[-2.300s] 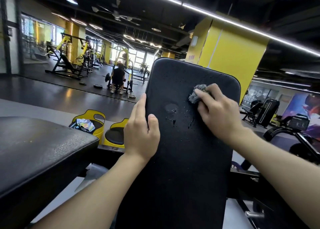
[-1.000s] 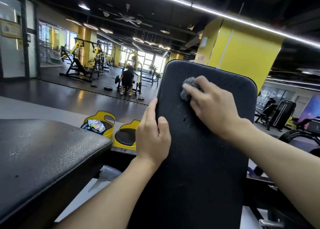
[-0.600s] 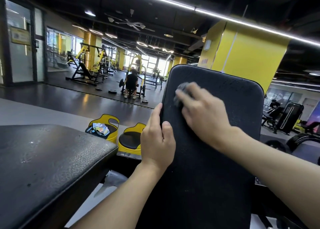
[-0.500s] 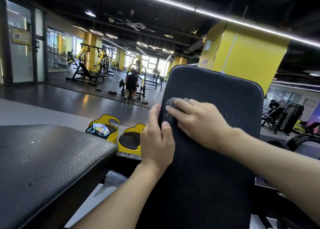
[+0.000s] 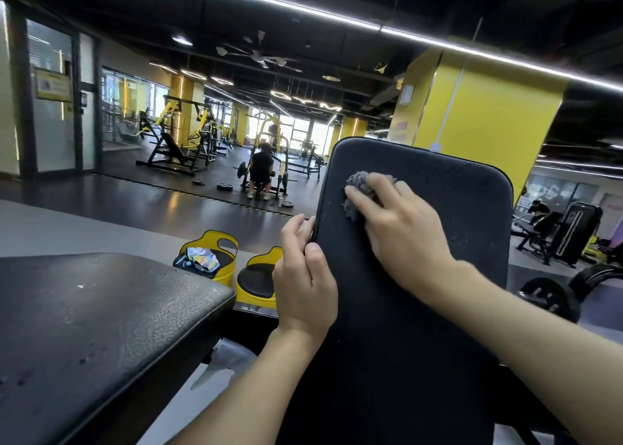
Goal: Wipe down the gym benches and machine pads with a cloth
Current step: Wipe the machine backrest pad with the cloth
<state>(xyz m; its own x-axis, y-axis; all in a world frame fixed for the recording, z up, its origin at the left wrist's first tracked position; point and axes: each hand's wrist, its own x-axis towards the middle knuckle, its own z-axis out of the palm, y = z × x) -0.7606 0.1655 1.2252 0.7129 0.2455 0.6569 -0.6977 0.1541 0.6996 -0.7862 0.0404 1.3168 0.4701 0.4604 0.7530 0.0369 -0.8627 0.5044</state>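
A black upright bench back pad (image 5: 448, 309) rises in front of me, its rounded top edge at mid-frame. My right hand (image 5: 401, 228) presses a crumpled grey cloth (image 5: 357, 191) flat against the upper left part of the pad, with most of the cloth hidden under the fingers. My left hand (image 5: 303, 276) grips the pad's left edge, thumb on the front face and fingers curled behind it. A second black pad (image 5: 94, 326), flat and cracked, lies at the lower left.
Two yellow stools (image 5: 256, 279) stand on the floor behind the pads, one with a colourful item on it. A person (image 5: 261, 171) sits at a yellow machine farther back. A yellow pillar (image 5: 478, 124) stands right, weight plates (image 5: 546, 296) and machines beyond.
My right hand swept the cloth across the top of the pad from right to left, down beside my left hand, and now sits slightly higher and further right. My left hand kept its grip.
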